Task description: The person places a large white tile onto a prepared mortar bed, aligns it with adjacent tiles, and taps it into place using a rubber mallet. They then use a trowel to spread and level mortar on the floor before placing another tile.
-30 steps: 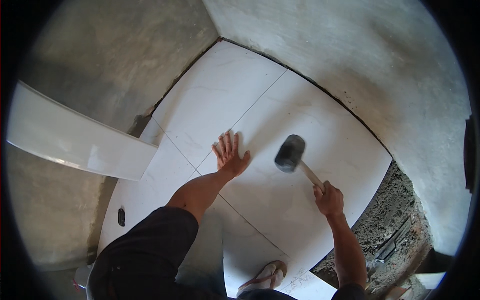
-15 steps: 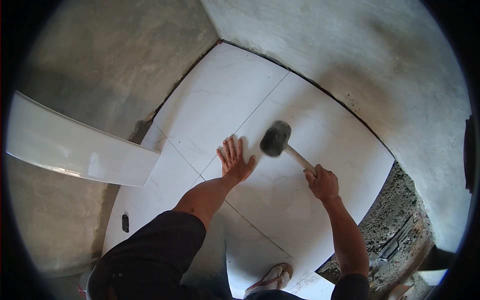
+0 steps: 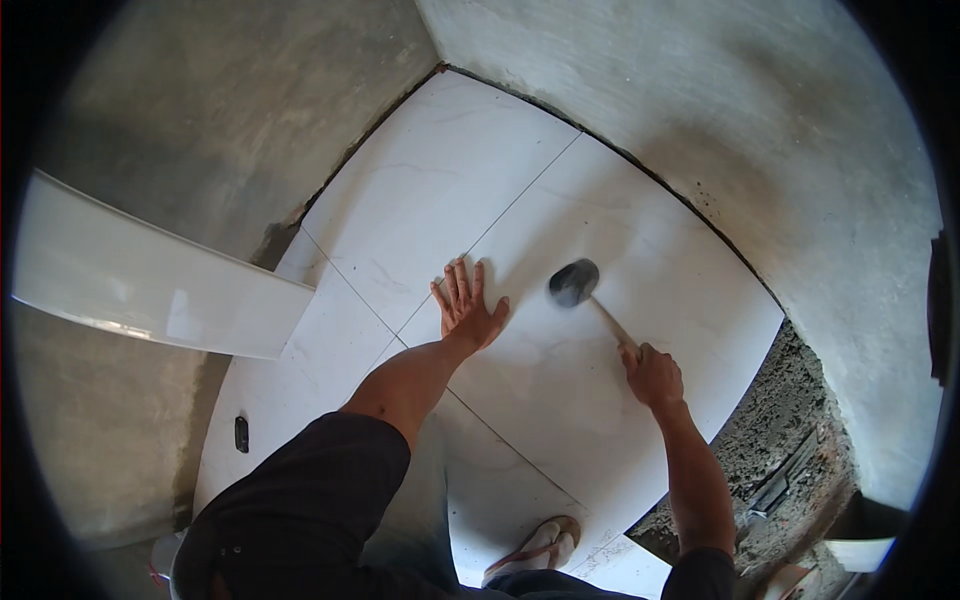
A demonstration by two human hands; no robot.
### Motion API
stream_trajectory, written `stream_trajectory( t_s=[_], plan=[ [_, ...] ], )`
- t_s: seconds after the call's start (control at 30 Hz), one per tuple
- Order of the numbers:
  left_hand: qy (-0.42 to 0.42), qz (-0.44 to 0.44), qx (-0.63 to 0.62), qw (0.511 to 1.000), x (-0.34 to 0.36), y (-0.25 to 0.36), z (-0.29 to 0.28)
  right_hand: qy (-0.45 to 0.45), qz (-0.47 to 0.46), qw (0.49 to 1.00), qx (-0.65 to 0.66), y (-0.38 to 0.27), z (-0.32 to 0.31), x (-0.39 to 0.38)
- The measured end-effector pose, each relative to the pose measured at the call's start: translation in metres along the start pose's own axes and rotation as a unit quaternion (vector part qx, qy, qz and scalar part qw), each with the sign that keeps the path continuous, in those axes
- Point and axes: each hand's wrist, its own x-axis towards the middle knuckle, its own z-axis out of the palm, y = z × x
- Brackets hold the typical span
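My right hand [image 3: 655, 376] is closed round the pale handle of a rubber mallet [image 3: 574, 283]. Its dark head is a little blurred over a large white floor tile [image 3: 560, 370]; whether it touches the surface I cannot tell. To the left of the mallet my left hand [image 3: 468, 308] lies flat with fingers spread. Its fingertips reach the joint between that tile and the neighbouring white tile [image 3: 400, 190], which runs up to the wall corner.
A white curved panel [image 3: 160, 270] juts in from the left over the tiles. A small black object [image 3: 241, 434] lies at lower left. Rough grey mortar [image 3: 765, 420] with a dark tool [image 3: 785, 475] borders the tile at right. My sandalled foot [image 3: 545, 545] stands on the tiles. Bare plaster walls [image 3: 700, 90] rise behind.
The mallet head has shifted to the right and slightly down, with my right hand moving a little right. My left hand stays flat on the tile. The whole view has shifted slightly.
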Motion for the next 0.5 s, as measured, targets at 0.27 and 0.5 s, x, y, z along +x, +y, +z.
stream_trajectory(
  t_s=[0.27,0.5],
  plan=[
    [-0.012,0.002,0.003,1.0,0.0,-0.001,0.0,-0.008,0.045,0.999,-0.02,0.016,0.0,-0.005],
    [0.0,-0.005,0.005,1.0,0.0,-0.001,0.004,-0.006,0.007,1.0,-0.001,0.021,0.004,-0.012]
  ],
)
